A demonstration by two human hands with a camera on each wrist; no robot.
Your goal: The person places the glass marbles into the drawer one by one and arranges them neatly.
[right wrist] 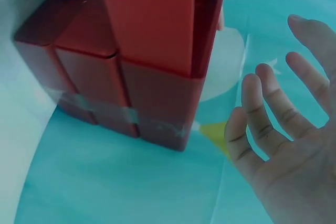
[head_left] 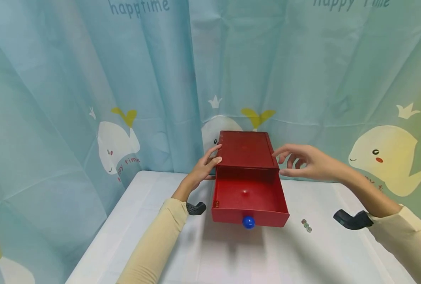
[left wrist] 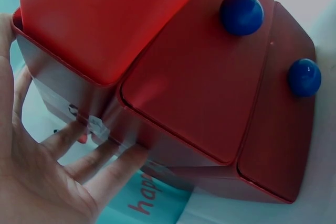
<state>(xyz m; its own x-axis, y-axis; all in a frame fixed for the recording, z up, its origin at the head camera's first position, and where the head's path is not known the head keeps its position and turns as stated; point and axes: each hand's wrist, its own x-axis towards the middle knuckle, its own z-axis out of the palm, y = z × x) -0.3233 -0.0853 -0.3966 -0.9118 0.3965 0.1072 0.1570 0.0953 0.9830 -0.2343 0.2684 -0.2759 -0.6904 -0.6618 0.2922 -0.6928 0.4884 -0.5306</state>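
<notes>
- Red cabinet (head_left: 244,150): stands on the white table (head_left: 143,209); top drawer (head_left: 228,216) extended, amber bead (head_left: 216,204) in its front-left corner.
- Left hand (head_left: 199,172): fingers spread against the cabinet's left side.
- Right hand (head_left: 305,161): fingers loosely bent, gripping nothing, beside the right side.
- Step, as I judge it: steadying the cabinet.
- Next move, probably: collect the glassy beads (head_left: 306,225), right of the cabinet; this calls for a fingertip pinch.
</notes>
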